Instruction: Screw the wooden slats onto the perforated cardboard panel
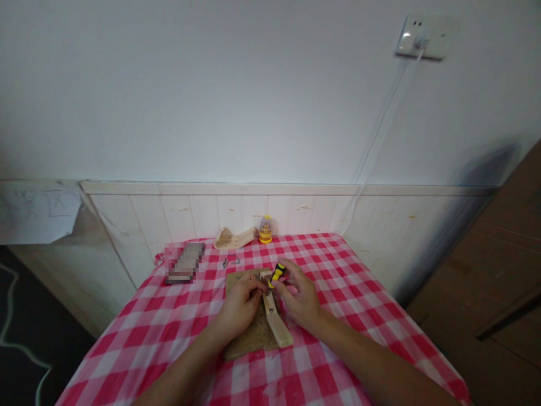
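Observation:
A cork-coloured board (253, 335) lies on the red-and-white checked tablecloth (338, 282). On it rests a pale wooden strip (278, 326), running toward me. My left hand (240, 303) is closed, its fingers pressed on the far end of the strip. My right hand (298, 293) is wrapped round a yellow-and-black screwdriver (277, 274), whose tip points down at the strip's far end. What my left fingers pinch is too small to make out.
At the table's back edge stand a yellow bit holder (265, 230) and a curved wooden piece (234, 238). A flat dark-edged object (186, 263) lies at the back left. Small metal screws (230, 261) lie behind the board. A wall socket (424, 37) with a cable hangs above.

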